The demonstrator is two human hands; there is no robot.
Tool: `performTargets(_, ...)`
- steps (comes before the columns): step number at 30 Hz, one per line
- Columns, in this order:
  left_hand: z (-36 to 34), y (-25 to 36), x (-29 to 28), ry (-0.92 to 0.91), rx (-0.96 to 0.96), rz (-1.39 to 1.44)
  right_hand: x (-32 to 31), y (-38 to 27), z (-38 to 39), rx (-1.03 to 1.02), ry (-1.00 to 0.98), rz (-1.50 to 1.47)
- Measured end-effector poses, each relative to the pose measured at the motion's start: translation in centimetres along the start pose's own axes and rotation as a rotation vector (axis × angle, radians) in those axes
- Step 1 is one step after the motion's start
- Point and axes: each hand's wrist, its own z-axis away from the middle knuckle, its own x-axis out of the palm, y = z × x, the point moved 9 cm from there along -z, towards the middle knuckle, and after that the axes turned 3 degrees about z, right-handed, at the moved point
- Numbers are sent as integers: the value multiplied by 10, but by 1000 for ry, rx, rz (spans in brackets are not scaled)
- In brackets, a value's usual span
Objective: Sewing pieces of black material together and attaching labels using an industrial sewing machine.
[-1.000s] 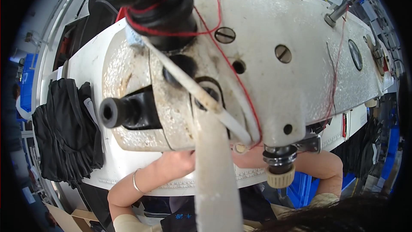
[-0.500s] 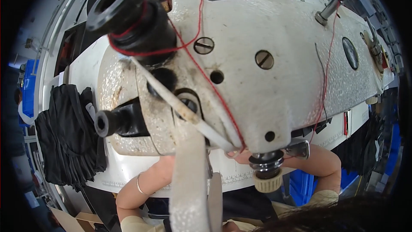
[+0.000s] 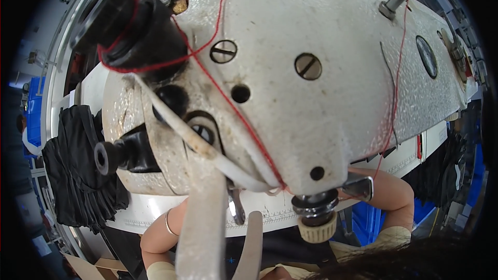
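A white industrial sewing machine (image 3: 275, 21) fills most of the view and hides both of my hands. My left forearm, with a thin bangle (image 3: 168, 223) on it, reaches up from below and vanishes behind the machine head. On the other side my right forearm (image 3: 389, 192) bends in under the machine's near edge. Red thread (image 3: 223, 93) loops round a black knob (image 3: 150, 41) and runs down across the casing. Near the bottom is a tension dial with a cream knob (image 3: 317, 228). What my hands hold or touch cannot be seen.
Stacked black fabric pieces (image 3: 78, 171) hang over the table's left side, and more black fabric (image 3: 441, 176) lies at the right. The white table (image 3: 135, 212) has a ruler scale along its near edge. Below it at right stands a blue bin (image 3: 365, 223).
The machine head appears nearer and farther left in view, so my viewpoint has shifted. My forearms stay in nearly the same place, and the hands are hidden now.
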Motion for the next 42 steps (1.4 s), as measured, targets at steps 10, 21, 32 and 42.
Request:
performTargets(10,18,41,-9,13,15,-151,-4,-3,-3,-34,16,41)
performTargets(21,54,103,-9,332,1020,-413,-14,24,-4,216,97,-86)
performTargets(32,51,112,-26,570,1127,-438,16,3,-10,-94,-130,232)
performTargets(42,59,139,-44,722,1070,-662,9,23,-10,101,82,45)
